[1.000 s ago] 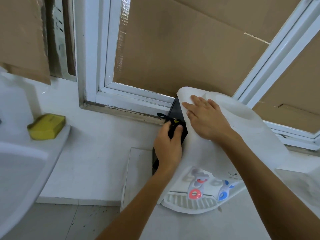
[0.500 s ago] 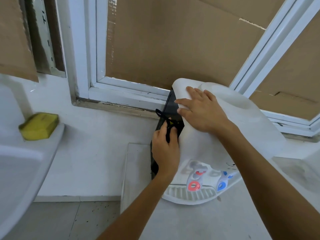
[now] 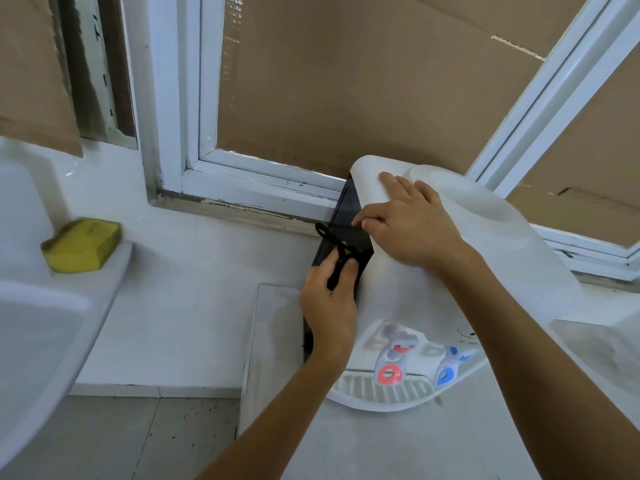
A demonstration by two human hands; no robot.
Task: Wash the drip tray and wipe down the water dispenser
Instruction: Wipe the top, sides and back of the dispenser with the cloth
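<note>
Left hand (image 3: pixel 329 299): your grip is pinched on a black cloth (image 3: pixel 341 259), thumb and fingers curled round it, pressing it against the dispenser's dark side panel (image 3: pixel 349 233).
Right hand (image 3: pixel 408 223): lies on the top front edge of the water dispenser (image 3: pixel 433 292); fingers mostly straight over the white top, thumb and forefinger bent at the corner above the dark panel.
Water dispenser: white body, standing on the counter (image 3: pixel 381 445) just below the window frame (image 3: pixel 263 181).
Taps: a red one (image 3: pixel 389 374) and a blue one (image 3: pixel 445 374) side by side on the dispenser front.
Drip tray (image 3: pixel 377 393): white, slotted, in place under the taps at the dispenser's foot.
Sink (image 3: pixel 45 323): at your left, well apart from the dispenser.
Sponge (image 3: pixel 81 245): yellow, resting on the sink's back ledge.
Window: cardboard (image 3: pixel 346 81) covers the panes.
</note>
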